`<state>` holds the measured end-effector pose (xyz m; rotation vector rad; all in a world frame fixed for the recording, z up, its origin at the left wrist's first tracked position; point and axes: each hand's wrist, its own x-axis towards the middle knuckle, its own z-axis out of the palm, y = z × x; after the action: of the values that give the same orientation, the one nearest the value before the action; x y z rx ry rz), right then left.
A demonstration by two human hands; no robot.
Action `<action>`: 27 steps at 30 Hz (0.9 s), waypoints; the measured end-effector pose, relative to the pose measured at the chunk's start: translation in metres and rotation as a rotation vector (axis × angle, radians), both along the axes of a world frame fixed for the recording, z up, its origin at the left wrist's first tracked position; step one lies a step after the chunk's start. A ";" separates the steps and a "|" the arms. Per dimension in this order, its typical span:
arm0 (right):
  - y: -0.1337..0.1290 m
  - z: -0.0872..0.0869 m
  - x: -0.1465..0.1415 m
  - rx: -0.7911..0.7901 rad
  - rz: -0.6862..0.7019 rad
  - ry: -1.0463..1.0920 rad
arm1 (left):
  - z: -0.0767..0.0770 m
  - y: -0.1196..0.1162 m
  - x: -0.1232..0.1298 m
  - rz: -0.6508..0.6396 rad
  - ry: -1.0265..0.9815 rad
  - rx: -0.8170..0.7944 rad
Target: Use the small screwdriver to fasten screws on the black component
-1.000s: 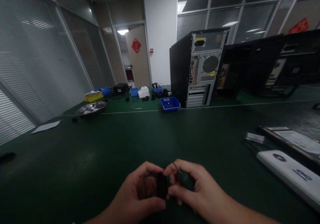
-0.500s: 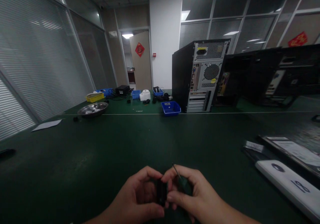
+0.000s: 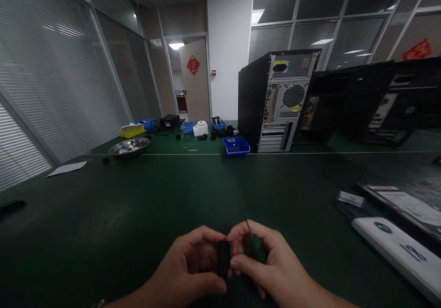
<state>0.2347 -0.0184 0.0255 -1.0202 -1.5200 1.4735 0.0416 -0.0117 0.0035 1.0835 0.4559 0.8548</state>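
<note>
A small black oblong part (image 3: 223, 258) stands upright between my two hands, low in the middle of the head view. My left hand (image 3: 188, 264) is closed on it, thumb at the bottom end and index finger at the top. A screwdriver (image 3: 257, 247) with a green handle and thin metal shaft is tucked in my right hand (image 3: 274, 262), its shaft pointing up and away. The right thumb and index fingertip also touch the black part's right side. Fingers hide some of the part, so its exact kind cannot be made out.
On the green tabletop (image 3: 155, 207) at right lie a white device marked 18 (image 3: 396, 248) and a hard drive (image 3: 406, 204). Farther back are a blue bin (image 3: 236, 152), a metal bowl (image 3: 129, 154) and a black computer tower (image 3: 255, 101). A paper sheet (image 3: 67, 168) lies left.
The black part has turned slightly, with more of its long face showing. My right hand and the screwdriver have shifted a little to the right. The camera view has moved slightly.
</note>
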 end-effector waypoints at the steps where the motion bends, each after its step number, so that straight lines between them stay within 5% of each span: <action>1: 0.000 0.001 0.001 0.013 -0.006 -0.014 | -0.001 0.000 0.000 0.015 0.007 0.001; 13: -0.003 0.011 0.007 0.530 -0.045 -0.198 | 0.012 -0.001 -0.003 0.207 0.305 0.094; 23: -0.005 0.010 0.006 0.570 0.021 -0.218 | 0.012 -0.005 -0.002 0.222 0.317 0.216; 27: -0.005 0.009 0.005 0.540 0.023 -0.220 | 0.010 -0.006 -0.001 0.191 0.284 0.135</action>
<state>0.2402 -0.0231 0.0349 -0.8507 -1.9480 0.8991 0.0410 -0.0173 0.0139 1.3085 0.7565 0.9124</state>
